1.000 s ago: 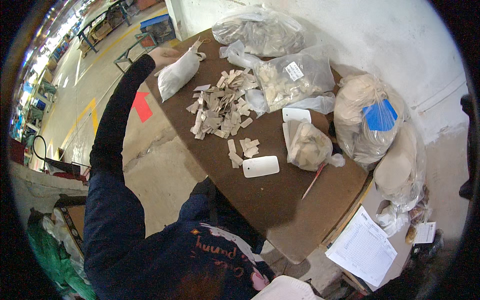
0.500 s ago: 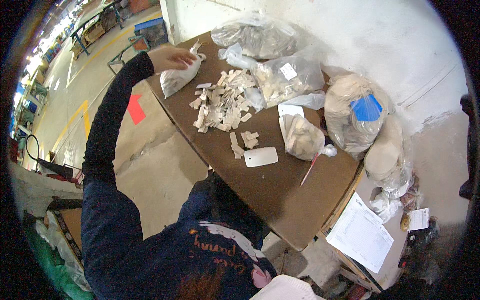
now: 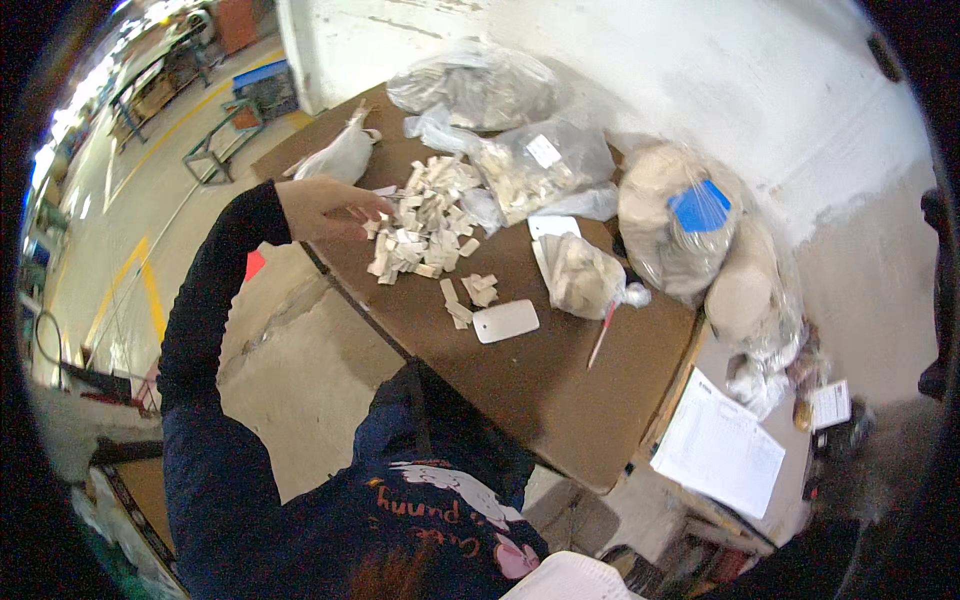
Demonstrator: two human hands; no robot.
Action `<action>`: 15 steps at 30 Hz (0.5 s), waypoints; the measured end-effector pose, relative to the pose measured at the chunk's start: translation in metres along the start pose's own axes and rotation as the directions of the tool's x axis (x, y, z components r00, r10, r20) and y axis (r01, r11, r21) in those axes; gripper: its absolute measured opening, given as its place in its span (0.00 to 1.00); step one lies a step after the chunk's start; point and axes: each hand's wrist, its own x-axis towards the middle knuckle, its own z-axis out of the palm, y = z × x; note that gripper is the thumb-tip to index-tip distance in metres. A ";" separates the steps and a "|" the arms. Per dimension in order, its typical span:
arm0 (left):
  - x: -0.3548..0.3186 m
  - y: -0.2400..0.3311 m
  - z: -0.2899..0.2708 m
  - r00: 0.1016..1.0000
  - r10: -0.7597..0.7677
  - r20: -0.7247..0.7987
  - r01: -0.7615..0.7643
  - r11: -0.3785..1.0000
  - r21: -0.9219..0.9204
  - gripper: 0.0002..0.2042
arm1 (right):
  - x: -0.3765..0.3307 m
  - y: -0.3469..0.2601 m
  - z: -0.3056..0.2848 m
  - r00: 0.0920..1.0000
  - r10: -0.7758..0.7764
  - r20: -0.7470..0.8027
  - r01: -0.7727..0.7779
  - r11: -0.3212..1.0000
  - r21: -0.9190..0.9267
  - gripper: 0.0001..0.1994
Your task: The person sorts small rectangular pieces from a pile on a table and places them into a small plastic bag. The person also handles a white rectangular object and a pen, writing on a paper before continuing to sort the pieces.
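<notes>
My left hand (image 3: 332, 209) reaches over the left side of the brown table, its fingers stretched out and somewhat blurred at the near-left edge of a heap of small pale flat pieces (image 3: 425, 225). Nothing shows in its grasp. Just beyond the hand lies a white tied bag (image 3: 343, 157). A few loose pieces (image 3: 480, 290) form a small cluster nearer to me, beside a white tag with a hole (image 3: 506, 321). My right hand is out of sight.
Clear plastic bags of pieces (image 3: 545, 165) line the wall side, along with a smaller knotted bag (image 3: 583, 277), a pen (image 3: 601, 338) and a large bag with a blue label (image 3: 668, 240). Printed sheets (image 3: 720, 445) hang by the right edge. The brown tabletop (image 3: 570, 410) narrows toward me.
My left hand has left the white tied bag and come nearer, to the edge of the heap. That bag now stands free of the hand. The whole view has shifted slightly.
</notes>
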 end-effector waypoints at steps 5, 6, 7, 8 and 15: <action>-0.006 0.004 0.022 0.995 -0.030 0.093 0.026 0.999 0.039 0.18 | 0.046 -0.021 0.049 0.991 -0.097 -0.098 0.107 0.988 0.108 0.20; 0.024 0.008 0.032 0.992 0.058 0.110 -0.055 0.998 -0.027 0.18 | 0.054 -0.018 0.030 0.991 -0.125 -0.055 0.127 0.991 0.038 0.20; 0.043 -0.003 0.045 0.968 0.247 0.045 -0.248 0.969 0.009 0.19 | 0.055 -0.021 0.034 0.989 -0.138 -0.043 0.139 0.990 0.022 0.20; 0.062 -0.001 0.055 0.936 0.351 0.032 -0.352 0.935 0.046 0.20 | 0.056 -0.023 0.042 0.988 -0.153 -0.029 0.153 0.988 0.011 0.20; 0.040 0.058 0.043 0.772 0.636 -0.013 -0.624 0.762 0.173 0.18 | 0.077 -0.068 0.198 0.970 -0.216 0.116 0.216 0.976 0.008 0.21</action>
